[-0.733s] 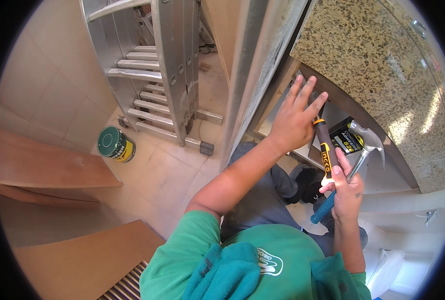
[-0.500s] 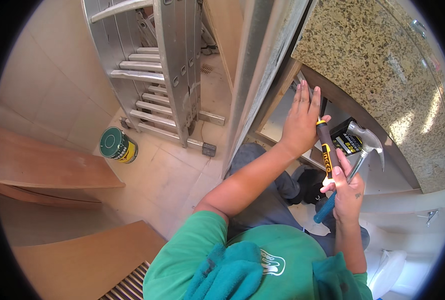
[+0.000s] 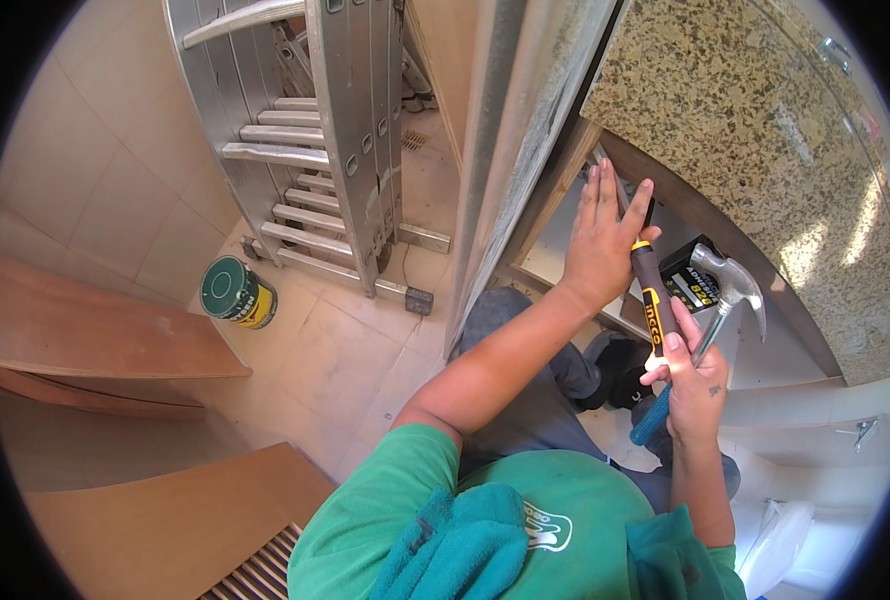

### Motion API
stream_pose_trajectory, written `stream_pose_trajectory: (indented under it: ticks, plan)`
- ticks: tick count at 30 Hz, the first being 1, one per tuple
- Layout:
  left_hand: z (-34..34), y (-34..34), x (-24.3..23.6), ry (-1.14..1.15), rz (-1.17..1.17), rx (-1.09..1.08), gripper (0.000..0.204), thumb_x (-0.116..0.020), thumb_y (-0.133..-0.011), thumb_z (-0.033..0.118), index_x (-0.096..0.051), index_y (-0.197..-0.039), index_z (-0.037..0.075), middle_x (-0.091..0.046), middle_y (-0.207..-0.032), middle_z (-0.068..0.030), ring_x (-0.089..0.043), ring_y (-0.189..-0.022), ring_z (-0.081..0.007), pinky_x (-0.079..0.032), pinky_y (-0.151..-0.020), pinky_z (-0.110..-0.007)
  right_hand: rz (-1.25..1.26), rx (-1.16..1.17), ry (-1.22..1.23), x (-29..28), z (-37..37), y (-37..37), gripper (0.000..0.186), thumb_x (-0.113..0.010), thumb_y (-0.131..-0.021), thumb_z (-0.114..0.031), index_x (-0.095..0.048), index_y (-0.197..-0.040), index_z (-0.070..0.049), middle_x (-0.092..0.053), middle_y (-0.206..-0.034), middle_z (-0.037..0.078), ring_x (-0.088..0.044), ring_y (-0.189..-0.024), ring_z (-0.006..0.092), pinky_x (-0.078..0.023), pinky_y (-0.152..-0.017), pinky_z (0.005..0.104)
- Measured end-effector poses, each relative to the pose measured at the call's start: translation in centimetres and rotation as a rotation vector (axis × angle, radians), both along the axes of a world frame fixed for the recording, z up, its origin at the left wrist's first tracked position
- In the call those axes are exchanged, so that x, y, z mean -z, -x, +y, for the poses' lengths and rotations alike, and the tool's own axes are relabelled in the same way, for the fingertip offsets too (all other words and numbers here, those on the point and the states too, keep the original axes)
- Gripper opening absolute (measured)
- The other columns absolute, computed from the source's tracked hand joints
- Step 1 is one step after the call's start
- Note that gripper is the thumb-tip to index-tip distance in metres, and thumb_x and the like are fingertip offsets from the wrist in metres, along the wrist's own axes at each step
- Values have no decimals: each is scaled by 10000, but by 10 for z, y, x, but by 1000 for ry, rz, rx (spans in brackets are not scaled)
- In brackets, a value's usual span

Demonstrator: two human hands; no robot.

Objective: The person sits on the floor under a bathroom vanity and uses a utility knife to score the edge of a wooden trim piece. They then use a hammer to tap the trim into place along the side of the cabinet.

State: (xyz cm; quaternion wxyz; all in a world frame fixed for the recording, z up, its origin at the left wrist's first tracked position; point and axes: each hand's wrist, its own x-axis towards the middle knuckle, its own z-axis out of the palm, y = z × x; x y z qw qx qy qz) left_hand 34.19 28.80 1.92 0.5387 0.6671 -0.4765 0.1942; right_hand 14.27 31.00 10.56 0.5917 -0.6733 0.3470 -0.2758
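My right hand point(image 3: 697, 398) is closed around a claw hammer point(image 3: 733, 280) with a steel head and a blue grip. The same hand also holds a black-and-yellow handled tool point(image 3: 651, 290), perhaps a screwdriver or chisel; its tip is hidden. The hammer's head points up and right, beside that handle. Fingers stretched out, my left hand point(image 3: 597, 250) rests by the top of the handle and the tool's thin shaft, over the open cabinet's wooden frame point(image 3: 557, 192). Inside the cabinet, a black box point(image 3: 703, 292) with yellow print stands behind the hammer.
A speckled stone countertop point(image 3: 705, 90) spans the upper right above the cabinet. An aluminium folding ladder point(image 3: 350, 150) stands at the upper left, near a green-lidded bucket point(image 3: 229, 282). Wooden panels point(image 3: 115, 335) lie at the left. A metal-edged upright point(image 3: 510, 170) rises beside the cabinet.
My left hand's fingers have spread a little, the index finger moving slightly right. The hammer and the handled tool stay almost where they were in my right hand.
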Motion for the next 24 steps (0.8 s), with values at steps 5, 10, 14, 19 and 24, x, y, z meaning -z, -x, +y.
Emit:
stream_pose_trajectory:
  ticks: [5,10,14,19,24]
  plan:
    - [8,-1,-9,46,-6,56,690,-753,-887,420,-514,-1459,117,-240,-1538,-442,-331,-1396,-602,-344,-1141,-563,-5,-9,-7,3,0,1,533,-630,-1008,-187,-489,-1440,91,-576,-854,33,-589,-653,97,-550,-605,251]
    - [8,-2,-8,32,4,67,509,-759,-885,425,-661,-1218,52,-217,-1528,-469,-322,-1399,-614,-359,-1133,-561,-13,1,-11,0,3,0,542,-635,-1006,-198,-489,-1440,92,-576,-865,33,-588,-645,97,-549,-601,253]
    - [5,-5,-5,26,4,85,419,-735,-906,415,-629,-1022,26,-194,-1533,-476,-293,-1411,-623,-351,-1136,-571,-9,-9,-9,0,4,0,561,-637,-1006,-226,-486,-1444,91,-573,-864,36,-591,-648,98,-553,-596,259]
    - [5,-5,-6,36,20,111,415,-699,-934,394,-557,-878,8,-182,-1541,-472,-270,-1421,-628,-342,-1139,-581,-44,-24,-24,7,3,6,591,-615,-1020,-259,-450,-1470,86,-644,-1081,121,-631,-685,110,-569,-607,267]
    - [5,-7,-6,26,4,107,408,-694,-941,381,-546,-868,9,-188,-1531,-481,-283,-1410,-634,-347,-1136,-578,-81,34,126,11,7,10,581,-540,-1059,-284,-409,-1502,70,-639,-1233,181,-668,-756,122,-579,-636,266]
